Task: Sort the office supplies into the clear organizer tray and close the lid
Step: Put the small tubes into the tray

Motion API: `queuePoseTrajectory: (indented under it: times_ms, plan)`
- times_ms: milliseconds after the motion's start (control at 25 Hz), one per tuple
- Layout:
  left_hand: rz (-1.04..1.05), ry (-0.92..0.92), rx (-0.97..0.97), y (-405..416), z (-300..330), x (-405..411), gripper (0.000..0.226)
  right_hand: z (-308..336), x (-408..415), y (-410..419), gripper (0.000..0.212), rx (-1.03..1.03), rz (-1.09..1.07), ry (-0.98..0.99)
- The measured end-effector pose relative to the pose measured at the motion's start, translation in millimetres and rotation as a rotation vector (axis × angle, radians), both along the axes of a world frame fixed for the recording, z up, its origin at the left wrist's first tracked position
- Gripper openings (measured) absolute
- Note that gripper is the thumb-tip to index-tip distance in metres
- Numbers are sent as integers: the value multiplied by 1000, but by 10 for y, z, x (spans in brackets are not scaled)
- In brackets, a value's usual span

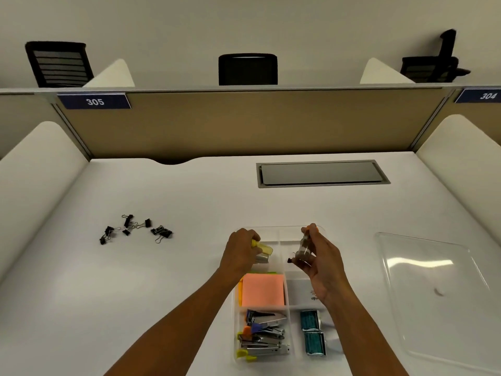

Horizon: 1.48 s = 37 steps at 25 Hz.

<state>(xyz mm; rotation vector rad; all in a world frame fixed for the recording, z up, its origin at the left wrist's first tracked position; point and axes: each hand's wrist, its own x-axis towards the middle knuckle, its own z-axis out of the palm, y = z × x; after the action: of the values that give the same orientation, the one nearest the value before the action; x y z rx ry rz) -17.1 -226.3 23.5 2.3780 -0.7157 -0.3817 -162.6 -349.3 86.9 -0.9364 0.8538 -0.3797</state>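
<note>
A clear organizer tray (234, 316) with several compartments lies on the white desk in front of me. My left hand (238, 253) grips a yellow stapler (262, 250) over the tray's far left compartment. My right hand (322, 259) holds a clear, brownish stapler with an orange end (303, 249) above the far right compartment. Pink and orange sticky notes (262, 291) fill the middle left compartment. Several small staplers (264, 335) lie in the near left compartment, and teal staple boxes (311, 332) in the near right. The clear lid (431, 289) lies flat to the tray's right.
Several black binder clips (135, 229) are scattered on the desk to the left. A grey cable hatch (321, 173) is set into the desk at the back. White side panels and a tan partition (244, 123) bound the desk.
</note>
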Motion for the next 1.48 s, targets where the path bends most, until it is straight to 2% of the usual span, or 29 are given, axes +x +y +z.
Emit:
queuePoseTrajectory:
  times_ms: [160,240,360,520,760,1040,1200,1400,1480]
  plan:
    - [-141,-220,200,-11,-79,50,27,-49,-4,-43,45,-86,95,78]
    - [-206,-286,243,33,-149,58,31,-103,-11,-63,42,-153,164,123]
    - [-235,-310,186,107,-227,64,35,-213,18,-84,30,-261,261,212]
    - [-196,-306,67,236,-260,69,44,-266,168,-101,22,-492,513,274]
    - [112,-240,-210,371,-113,35,26,-345,665,-88,43,-1018,713,460]
    - [184,-266,-323,701,-44,-1,23,-621,1099,103,33,-1395,904,584]
    - [240,-272,-352,886,-54,-7,21,-805,1097,171,38,-1473,880,621]
    - [292,-249,-378,1036,-77,-66,20,-810,1050,227,14,-1434,870,609]
    - [296,-251,-392,1082,-58,-81,20,-763,1044,227,14,-1418,878,590]
